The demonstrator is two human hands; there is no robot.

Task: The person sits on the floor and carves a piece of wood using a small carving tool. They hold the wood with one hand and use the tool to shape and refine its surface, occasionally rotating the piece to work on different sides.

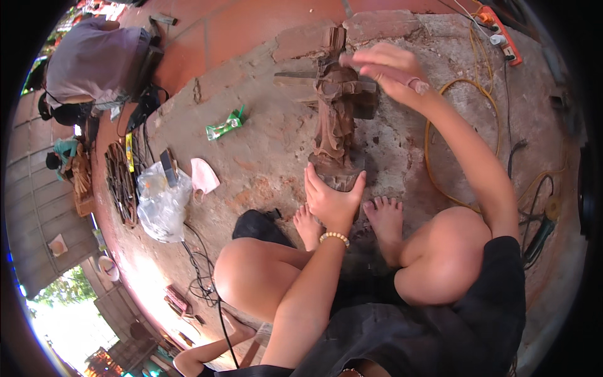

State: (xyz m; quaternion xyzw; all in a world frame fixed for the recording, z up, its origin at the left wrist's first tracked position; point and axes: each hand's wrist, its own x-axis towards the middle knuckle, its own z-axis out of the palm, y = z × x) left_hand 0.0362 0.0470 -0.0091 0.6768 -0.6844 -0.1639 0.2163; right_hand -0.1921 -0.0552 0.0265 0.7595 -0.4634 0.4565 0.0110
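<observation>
A carved dark-brown wooden figure [333, 125] lies on the rough concrete ground in front of me, its base towards me. My left hand [335, 200] grips that base, thumb on the right side and fingers on the left; a bead bracelet circles the wrist. Raised by the upper right of the carving, my right hand [399, 70] is closed round a brown, stick-like tool [396, 75]. Its exact kind is unclear, as the fingers cover part of it. My bare feet [384, 220] stand on either side near the base.
To the left lie a green packet [225, 125], a pink mask [204, 176], a clear plastic bag [164, 204] and a heap of carving tools [121, 182]. A yellow cord [433, 166] loops at right near an orange power strip [502, 38]. Another person [97, 60] bends over at upper left.
</observation>
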